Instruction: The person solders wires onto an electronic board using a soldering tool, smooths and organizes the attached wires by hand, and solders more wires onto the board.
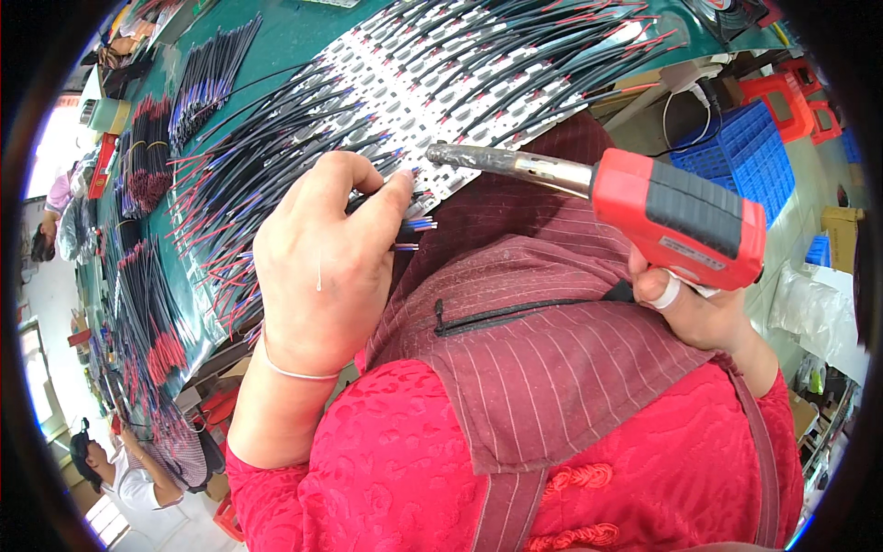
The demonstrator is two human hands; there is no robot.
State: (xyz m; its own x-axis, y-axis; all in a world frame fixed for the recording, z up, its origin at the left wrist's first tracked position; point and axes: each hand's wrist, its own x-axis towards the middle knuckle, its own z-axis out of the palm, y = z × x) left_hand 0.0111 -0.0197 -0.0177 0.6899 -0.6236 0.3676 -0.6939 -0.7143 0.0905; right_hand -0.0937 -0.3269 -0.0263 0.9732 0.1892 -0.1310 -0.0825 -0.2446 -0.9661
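Observation:
My right hand [690, 308] grips a red and black soldering gun [681, 216] by its handle, a white wrap on one digit. Its metal barrel points left, and the dark blunt tip sits over the near edge of a white panel [391, 97], close to my left fingertips. My left hand [322, 248] is closed, thumb and forefinger nearly together at that edge. Black cables [418, 224] with blue and pale wire ends stick out beneath it; the pinch itself is partly hidden. Rows of small dark parts and many black cables [276, 138] cover the panel.
The panel lies on a green tabletop [276, 23]. Bundles of cables [147, 156] stand along the left side. To the right are a blue plastic crate [736, 156] and red stools [777, 101]. A person [129, 469] sits at the lower left.

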